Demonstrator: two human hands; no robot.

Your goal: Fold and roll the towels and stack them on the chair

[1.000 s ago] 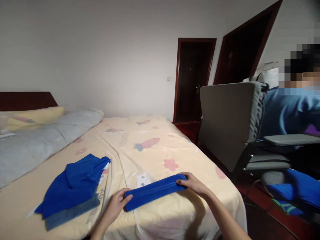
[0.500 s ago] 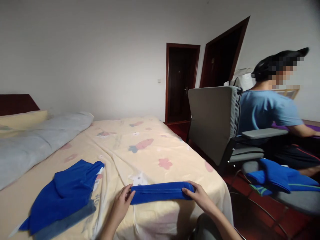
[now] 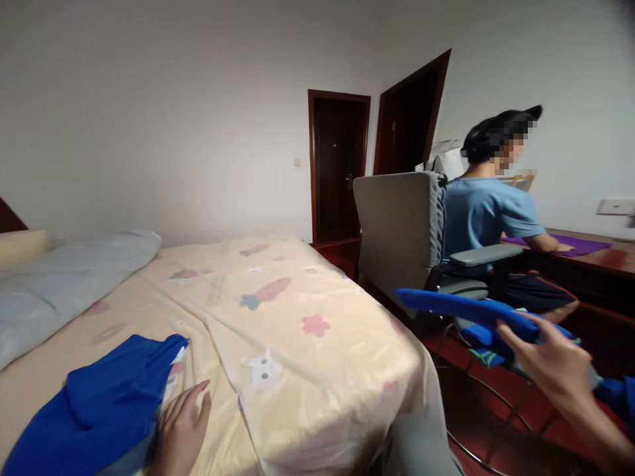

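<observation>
My right hand (image 3: pixel 550 357) grips one end of a long, narrow, folded blue garment (image 3: pixel 446 305). The garment sticks out to the left, off the bed's right side, in front of other blue clothes. My left hand (image 3: pixel 182 423) holds nothing, its fingers stretched out and a little apart. It is over the bed, at the right edge of a loosely spread blue garment (image 3: pixel 99 396); whether it touches that cloth I cannot tell.
The bed (image 3: pixel 317 370) has a cream patterned sheet, with a grey quilt (image 3: pixel 84 277) on its left. Right of it, blue clothes with green trim (image 3: pixel 489 357) lie on a seat. A person in a light blue shirt (image 3: pixel 486 215) sits in a grey chair (image 3: pixel 397 225) at a desk (image 3: pixel 618 259).
My right hand has carried the folded blue garment right, off the bed. My left hand has let go of it and moved left towards the spread garment. The view has turned slightly right.
</observation>
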